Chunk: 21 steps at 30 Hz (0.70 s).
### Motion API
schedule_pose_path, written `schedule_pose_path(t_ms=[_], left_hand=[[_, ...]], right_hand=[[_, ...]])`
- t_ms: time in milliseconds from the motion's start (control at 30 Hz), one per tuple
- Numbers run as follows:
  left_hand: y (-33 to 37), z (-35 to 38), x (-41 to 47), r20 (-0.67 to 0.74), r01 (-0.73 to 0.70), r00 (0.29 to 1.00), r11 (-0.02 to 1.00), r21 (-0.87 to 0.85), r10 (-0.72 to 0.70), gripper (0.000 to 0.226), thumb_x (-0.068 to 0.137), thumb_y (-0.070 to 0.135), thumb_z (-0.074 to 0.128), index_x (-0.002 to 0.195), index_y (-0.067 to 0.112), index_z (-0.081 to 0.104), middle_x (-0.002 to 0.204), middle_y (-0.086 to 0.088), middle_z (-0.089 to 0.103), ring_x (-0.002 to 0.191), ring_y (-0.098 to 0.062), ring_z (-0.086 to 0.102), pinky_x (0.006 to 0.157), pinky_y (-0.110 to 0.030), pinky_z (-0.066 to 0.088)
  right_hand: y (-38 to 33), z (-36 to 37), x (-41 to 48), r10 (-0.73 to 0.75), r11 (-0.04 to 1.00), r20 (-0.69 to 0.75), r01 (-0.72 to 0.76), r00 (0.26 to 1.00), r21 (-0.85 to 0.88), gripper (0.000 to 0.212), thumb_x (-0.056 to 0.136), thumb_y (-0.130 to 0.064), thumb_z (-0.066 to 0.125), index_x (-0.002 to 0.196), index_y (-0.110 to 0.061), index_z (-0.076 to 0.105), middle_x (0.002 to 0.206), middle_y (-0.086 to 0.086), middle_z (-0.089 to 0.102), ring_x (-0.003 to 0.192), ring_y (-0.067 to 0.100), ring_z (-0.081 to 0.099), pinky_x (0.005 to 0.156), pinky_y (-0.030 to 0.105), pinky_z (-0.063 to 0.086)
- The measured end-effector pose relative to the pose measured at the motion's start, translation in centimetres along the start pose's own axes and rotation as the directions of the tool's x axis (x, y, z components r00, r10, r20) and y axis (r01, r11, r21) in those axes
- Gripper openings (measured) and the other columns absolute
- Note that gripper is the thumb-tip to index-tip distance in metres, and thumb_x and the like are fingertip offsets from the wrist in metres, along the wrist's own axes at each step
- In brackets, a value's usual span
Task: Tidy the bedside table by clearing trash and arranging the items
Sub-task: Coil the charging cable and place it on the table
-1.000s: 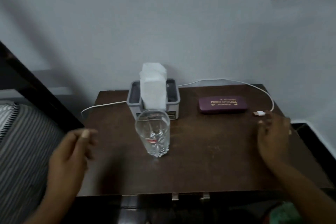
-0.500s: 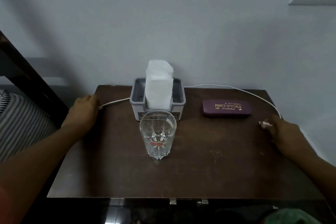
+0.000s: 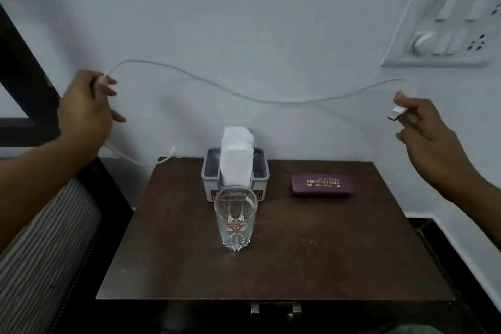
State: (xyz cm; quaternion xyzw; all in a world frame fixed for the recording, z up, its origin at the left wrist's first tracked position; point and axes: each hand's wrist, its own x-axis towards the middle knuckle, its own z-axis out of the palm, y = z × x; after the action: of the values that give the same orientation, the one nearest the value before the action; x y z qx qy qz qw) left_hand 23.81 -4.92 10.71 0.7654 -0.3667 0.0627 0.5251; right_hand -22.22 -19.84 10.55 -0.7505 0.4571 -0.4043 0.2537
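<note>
Cable [image 3: 271, 102] hangs in the air above the desk [image 3: 311, 266], sagging between the hands. Left hand [image 3: 86, 108] pinches it near one end, and a loose tail hangs below to the desk's rear left corner. Right hand [image 3: 428, 127] pinches the flat plug end. Hands are wide apart, judged to straighten the cable and clear the tissues [image 3: 235, 149] and glass [image 3: 235, 222] before coiling. Case [image 3: 322, 185] lies rear right, untouched.

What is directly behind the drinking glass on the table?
A grey holder with white tissue standing up in it. The glass covers most of its front label, which cannot be read.
</note>
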Motion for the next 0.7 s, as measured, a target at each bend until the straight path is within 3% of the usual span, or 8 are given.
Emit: schedule_pose_path(t_ms=[133,200,267,400,500,567,633,700], left_hand=[[4.5,-4.7,-0.2,-0.049,0.075,0.994,0.947,-0.312,-0.095,0.023,0.096,0.040,0.034,0.083,0.038,0.053,0.074,0.012,0.058,0.037,-0.003,0.056,0.027,-0.011,0.028],[6.6,-7.3,-1.8,-0.069,0.084,0.990,0.899,-0.430,-0.125,0.022,0.094,0.041,0.037,0.084,0.037,0.056,0.070,0.012,0.059,0.037,-0.002,0.054,0.028,-0.010,0.029],[8.3,-9.9,-4.6,-0.046,0.080,0.992,0.864,-0.497,-0.118,0.022,0.092,0.045,0.039,0.085,0.037,0.058,0.068,0.012,0.057,0.042,0.001,0.054,0.034,-0.008,0.036],[10.3,-12.2,-13.0,0.015,0.010,1.000,0.851,-0.525,-0.002,0.024,0.093,0.055,0.036,0.086,0.043,0.056,0.068,0.019,0.054,0.053,0.003,0.048,0.044,-0.007,0.035],[11.5,-10.4,-19.0,-0.003,0.157,0.968,0.616,-0.772,-0.251,0.028,0.098,0.041,0.035,0.083,0.033,0.057,0.060,0.016,0.061,0.035,0.001,0.047,0.031,-0.006,0.026],[12.8,-8.8,-22.4,-0.009,0.210,0.930,0.553,-0.807,-0.366,0.030,0.100,0.029,0.033,0.079,0.029,0.054,0.055,0.014,0.062,0.027,-0.001,0.045,0.030,-0.003,0.025],[13.3,-7.3,-24.6,-0.011,0.235,0.909,0.533,-0.813,-0.417,0.031,0.101,0.025,0.033,0.077,0.027,0.053,0.053,0.013,0.062,0.026,-0.002,0.046,0.030,-0.002,0.024],[13.6,-6.2,-25.8,-0.004,0.255,0.893,0.514,-0.819,-0.450,0.031,0.101,0.022,0.033,0.077,0.026,0.052,0.053,0.012,0.062,0.025,-0.003,0.046,0.030,-0.001,0.022]], right_hand=[[-3.7,-2.2,-2.0,-0.151,0.982,-0.161,0.166,0.975,0.085,0.062,0.090,0.003,0.039,0.119,-0.051,0.042,0.135,-0.040,0.040,0.128,-0.008,0.040,0.096,0.013,0.044],[-4.9,-3.2,-3.5,-0.187,0.957,-0.275,0.238,0.943,0.165,0.051,0.092,-0.003,0.043,0.123,-0.043,0.045,0.139,-0.030,0.044,0.129,-0.003,0.043,0.101,0.019,0.043],[-6.0,-3.8,-5.5,-0.133,0.933,-0.399,0.250,0.907,0.258,0.036,0.095,-0.017,0.046,0.126,-0.036,0.049,0.139,-0.021,0.048,0.128,0.003,0.047,0.104,0.031,0.044],[-6.8,-1.4,-11.4,0.101,0.867,-0.569,0.208,0.816,0.452,0.023,0.095,-0.032,0.049,0.116,-0.029,0.060,0.128,-0.013,0.061,0.115,0.011,0.060,0.094,0.028,0.051],[-5.2,4.0,-15.7,0.332,0.843,-0.509,-0.008,0.794,0.538,0.028,0.097,-0.013,0.046,0.098,-0.036,0.063,0.107,-0.004,0.067,0.100,0.009,0.059,0.097,0.038,0.044],[-4.0,7.7,-17.9,0.429,0.851,-0.434,-0.194,0.792,0.488,0.028,0.096,-0.008,0.046,0.096,-0.029,0.063,0.112,0.012,0.065,0.093,-0.002,0.057,0.093,0.018,0.040],[-2.7,10.4,-19.2,0.492,0.848,-0.342,-0.351,0.801,0.397,0.021,0.095,-0.007,0.046,0.104,-0.013,0.064,0.122,0.016,0.063,0.101,0.011,0.062,0.079,-0.001,0.035],[-1.9,11.8,-19.7,0.509,0.835,-0.181,-0.431,0.842,0.341,0.026,0.096,-0.007,0.043,0.116,-0.008,0.060,0.130,0.016,0.059,0.114,0.029,0.058,0.085,0.004,0.037]])
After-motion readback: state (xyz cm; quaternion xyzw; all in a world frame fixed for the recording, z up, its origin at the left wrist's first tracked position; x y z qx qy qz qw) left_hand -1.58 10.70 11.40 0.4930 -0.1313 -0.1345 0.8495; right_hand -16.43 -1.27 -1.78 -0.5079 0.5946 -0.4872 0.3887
